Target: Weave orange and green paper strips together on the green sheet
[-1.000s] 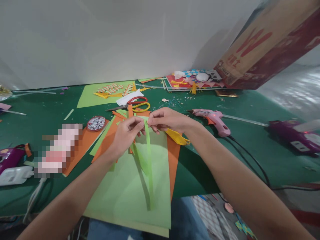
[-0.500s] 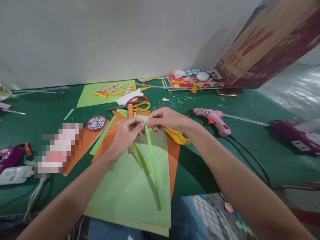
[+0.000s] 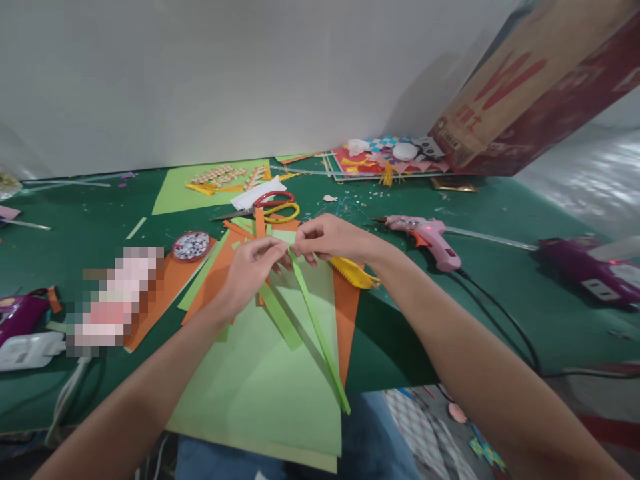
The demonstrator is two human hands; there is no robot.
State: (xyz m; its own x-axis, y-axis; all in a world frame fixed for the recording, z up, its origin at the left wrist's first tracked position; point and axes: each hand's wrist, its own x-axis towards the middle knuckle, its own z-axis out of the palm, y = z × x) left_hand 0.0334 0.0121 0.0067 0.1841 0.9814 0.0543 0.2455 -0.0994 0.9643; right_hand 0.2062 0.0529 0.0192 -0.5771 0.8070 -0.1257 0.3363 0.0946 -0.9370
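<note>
Between the fingertips of my left hand [image 3: 257,267] and my right hand [image 3: 327,239] is the upper end of a narrow light green paper strip [image 3: 319,328]. Both hands are closed in a pinch, close together over the papers. From there the strip slants down to the right, its free end past the edge of a pale green sheet [image 3: 260,407]. A wider green strip [image 3: 281,317] lies under my left hand. Beneath my right wrist is a yellow, jagged-edged piece [image 3: 353,272]. Orange paper [image 3: 349,320] shows from under the green sheet.
Scissors [image 3: 275,210] with red and yellow handles lie beyond my hands. A pink glue gun [image 3: 429,240] with a cord rests at the right, near a purple device [image 3: 590,270]. At the left is a round container of googly eyes [image 3: 191,246]. A paper bag [image 3: 500,87] leans at the back right.
The free end of the narrow green strip has swung to the right, past the sheet's edge. The wider strip below now lies flatter and shows more. Both hands stay nearly in place.
</note>
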